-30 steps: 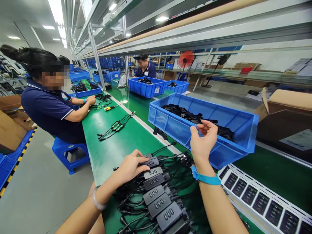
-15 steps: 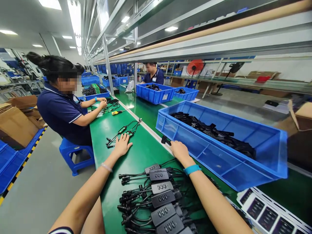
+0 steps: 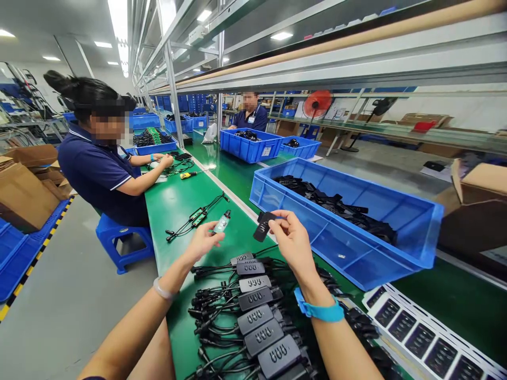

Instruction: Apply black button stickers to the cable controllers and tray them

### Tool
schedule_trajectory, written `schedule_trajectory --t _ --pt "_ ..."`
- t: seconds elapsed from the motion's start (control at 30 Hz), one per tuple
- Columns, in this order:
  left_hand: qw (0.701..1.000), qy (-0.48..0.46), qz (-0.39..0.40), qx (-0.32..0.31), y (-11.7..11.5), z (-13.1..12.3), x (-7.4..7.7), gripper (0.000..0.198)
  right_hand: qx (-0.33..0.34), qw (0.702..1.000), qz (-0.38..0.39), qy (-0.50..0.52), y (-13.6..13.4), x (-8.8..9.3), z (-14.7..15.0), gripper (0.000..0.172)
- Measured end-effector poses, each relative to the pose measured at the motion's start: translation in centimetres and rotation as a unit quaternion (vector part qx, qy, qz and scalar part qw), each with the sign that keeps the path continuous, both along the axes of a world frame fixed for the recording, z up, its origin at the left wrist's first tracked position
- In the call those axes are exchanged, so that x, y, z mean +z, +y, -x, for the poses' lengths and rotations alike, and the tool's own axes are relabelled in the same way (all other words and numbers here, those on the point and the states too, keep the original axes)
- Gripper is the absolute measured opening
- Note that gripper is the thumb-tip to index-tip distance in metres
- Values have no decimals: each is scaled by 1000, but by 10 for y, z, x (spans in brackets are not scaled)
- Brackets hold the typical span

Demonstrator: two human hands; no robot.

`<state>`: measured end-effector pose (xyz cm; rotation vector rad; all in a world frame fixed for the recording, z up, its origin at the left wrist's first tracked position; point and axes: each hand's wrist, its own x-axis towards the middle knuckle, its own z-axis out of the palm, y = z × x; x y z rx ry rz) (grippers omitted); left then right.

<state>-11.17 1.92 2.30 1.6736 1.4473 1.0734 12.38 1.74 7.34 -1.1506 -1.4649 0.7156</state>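
My right hand (image 3: pixel 293 244) pinched a black plastic part (image 3: pixel 263 227); my left hand (image 3: pixel 201 241), fingers half open, may have held a small grey part (image 3: pixel 222 222). Cabled adapters (image 3: pixel 255 320) lay lined up; the blue bin (image 3: pixel 312 232) held more.

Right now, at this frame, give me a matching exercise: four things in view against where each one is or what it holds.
Things:
1. left hand
2. right hand
3. pile of black parts
4. yellow-handled screwdriver

Places or states:
A. inside the blue plastic crate
B. holding a small pale part
C. lying on the green workbench near the seated co-worker
D. holding a flat black piece

Pairs: 1-B, 2-D, 3-A, 4-C.
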Motion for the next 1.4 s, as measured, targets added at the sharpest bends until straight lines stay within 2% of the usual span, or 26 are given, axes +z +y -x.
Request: schedule_trajectory --t 0.1,0.17,0.23,0.3,0.5,0.63,0.73,0.83,0.9,1.0,1.13,1.2,1.23,1.3,1.4 --pt "993 -82 42 -72 -18 -18 17 55 93 989 50 101 -11 3 15 33" --pt "974 -174 91 -113 -30 -28 27 67 137 979 75 131 -14 4 21 36" --pt "946 -259 132 -143 -40 -36 36 72 162 972 86 147 -15 3 25 36" --pt "934 -290 142 -154 -46 -42 42 68 170 969 91 156 -15 3 28 37" --pt "939 -280 118 -162 -49 -43 44 71 172 969 87 152 -14 0 30 37" --pt "951 -249 91 -157 -50 -41 42 57 172 966 90 169 -13 -2 31 45" --pt "971 -174 47 -155 -53 -40 41 44 196 959 102 178 -13 -1 31 47" --pt "989 -53 -5 -138 -56 -40 41 29 216 960 99 150 -11 -3 31 42" --pt "991 10 -20 -132 -56 -41 42 22 199 965 94 139 -10 -6 31 41" --pt "990 40 -21 -132 -53 -41 45 21 175 966 93 166 -9 -11 33 37" --pt "986 81 -39 -137 -49 -39 46 24 192 930 125 288 -8 -5 30 39" --pt "983 97 -32 -150 -50 -39 45 26 168 912 124 353 -5 0 22 45" --pt "984 92 -16 -155 -51 -40 44 27 143 913 115 365 -1 2 15 47" --pt "985 69 24 -159 -54 -41 41 29 78 940 88 321 6 4 -2 49" --pt "980 101 32 -167 -61 -44 35 25 -79 989 9 125 14 3 -32 49"
